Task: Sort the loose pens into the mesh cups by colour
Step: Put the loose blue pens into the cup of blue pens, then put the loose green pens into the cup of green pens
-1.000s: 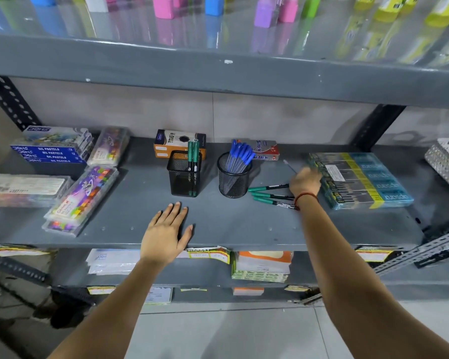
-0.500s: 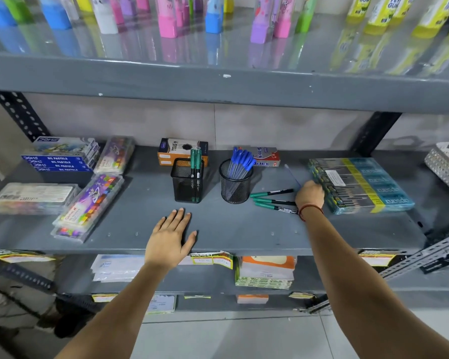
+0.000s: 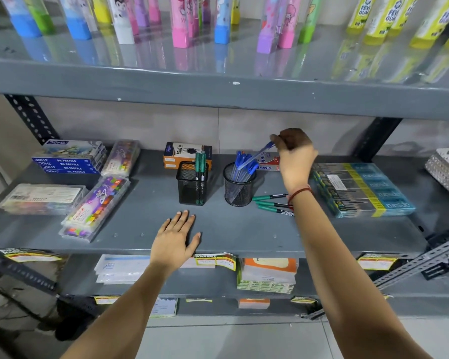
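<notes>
The right hand [image 3: 294,151] pinches a blue pen [image 3: 255,155] tilted over the round mesh cup [image 3: 238,189] of blue pens. Three green pens [image 3: 271,203] lie beside it; the square cup [image 3: 192,183] stands left. The left hand [image 3: 175,239] lies flat, empty, on the shelf [image 3: 231,229] near its front edge.

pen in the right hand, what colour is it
Blue: the pen has a blue cap and a clear barrel, seen in the head view.
</notes>
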